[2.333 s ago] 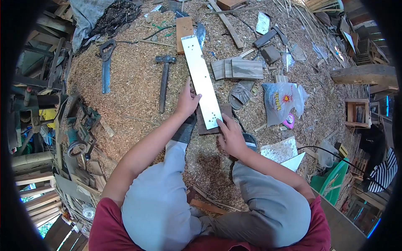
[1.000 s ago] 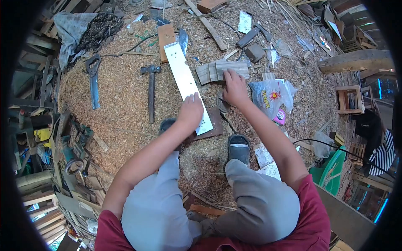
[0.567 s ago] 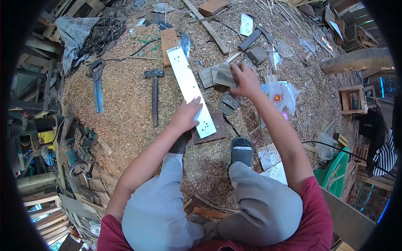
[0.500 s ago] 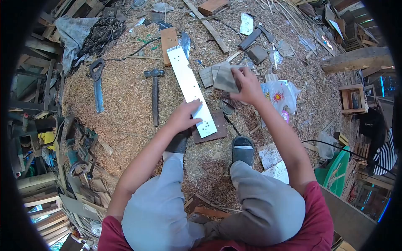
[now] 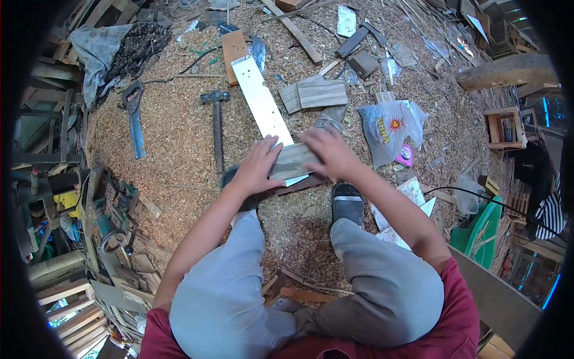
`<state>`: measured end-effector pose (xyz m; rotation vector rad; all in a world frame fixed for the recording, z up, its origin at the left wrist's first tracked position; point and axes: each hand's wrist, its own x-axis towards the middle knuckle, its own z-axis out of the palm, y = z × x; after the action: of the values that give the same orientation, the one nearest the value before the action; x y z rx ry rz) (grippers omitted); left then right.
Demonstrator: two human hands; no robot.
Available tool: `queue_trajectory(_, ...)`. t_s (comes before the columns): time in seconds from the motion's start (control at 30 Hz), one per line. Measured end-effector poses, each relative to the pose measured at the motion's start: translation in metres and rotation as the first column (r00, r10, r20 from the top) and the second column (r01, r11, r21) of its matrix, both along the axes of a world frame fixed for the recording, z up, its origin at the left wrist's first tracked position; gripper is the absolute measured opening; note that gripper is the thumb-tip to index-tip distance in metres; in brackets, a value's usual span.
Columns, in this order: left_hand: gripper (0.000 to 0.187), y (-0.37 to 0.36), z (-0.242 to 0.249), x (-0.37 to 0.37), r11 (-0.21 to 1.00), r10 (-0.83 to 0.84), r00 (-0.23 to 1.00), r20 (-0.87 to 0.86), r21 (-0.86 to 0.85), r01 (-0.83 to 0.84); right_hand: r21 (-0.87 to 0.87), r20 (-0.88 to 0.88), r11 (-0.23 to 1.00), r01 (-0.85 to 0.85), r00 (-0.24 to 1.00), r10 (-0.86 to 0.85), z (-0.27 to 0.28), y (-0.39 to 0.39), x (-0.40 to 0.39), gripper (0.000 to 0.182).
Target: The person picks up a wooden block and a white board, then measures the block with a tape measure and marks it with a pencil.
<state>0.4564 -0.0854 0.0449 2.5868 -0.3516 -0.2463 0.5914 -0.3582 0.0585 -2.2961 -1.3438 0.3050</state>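
A long white board (image 5: 260,99) with small dark holes runs up from near my feet, its far end on an orange-brown wood block (image 5: 233,48). Across its near end lies a short grey wooden piece (image 5: 291,161). My left hand (image 5: 258,169) grips the left end of this piece, thumb along its near edge. At its right end, my right hand (image 5: 329,154) holds it with fingers on top. Under the board's near end a dark brown slab (image 5: 299,184) shows in part. More grey wooden pieces (image 5: 314,94) lie just beyond my right hand.
A hammer (image 5: 217,128) and a handsaw (image 5: 135,122) lie on the wood shavings at left. To the right are a printed plastic bag (image 5: 388,128), a pink roll (image 5: 405,155) and a green plastic object (image 5: 481,233). Scrap wood surrounds the area.
My right hand has brought a grey wooden piece down and left onto the white board. My left hand has shifted from the board to that piece's left end.
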Motion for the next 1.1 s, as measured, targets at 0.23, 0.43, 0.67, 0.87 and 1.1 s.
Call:
queue_trajectory(0.23, 0.108, -0.019, 0.012, 0.014, 0.999, 0.030, 1.000, 0.005, 0.042, -0.030, -0.354, 0.633, 0.572, 0.740, 0.639, -0.436, 0.008, -0.104, 0.077, 0.094)
queue_trajectory(0.43, 0.097, -0.043, 0.020, 0.028, 0.999, -0.053, 0.999, 0.014, 0.002, 0.053, -0.631, 0.158, 0.482, 0.608, 0.709, -0.687, -0.031, -0.160, 0.091, 0.056)
queue_trajectory(0.67, 0.084, -0.077, 0.027, 0.061, 0.987, -0.155, 0.988, 0.018, -0.047, 0.155, -0.306, 0.134, 0.847, 0.435, 0.900, -0.414, -0.026, -0.142, 0.024, 0.026)
queue_trajectory(0.87, 0.085, -0.091, 0.016, 0.060, 0.985, -0.174, 0.984, 0.043, -0.005, 0.175, 0.099, -0.103, 0.585, 0.805, 0.593, -0.799, -0.062, -0.175, 0.081, 0.046)
queue_trajectory(1.1, 0.125, -0.097, 0.022, 0.051, 0.985, -0.122, 0.989, -0.089, 0.116, 0.132, -0.306, 0.219, 0.436, 0.846, 0.508, -0.833, -0.113, -0.187, 0.119, 0.090)
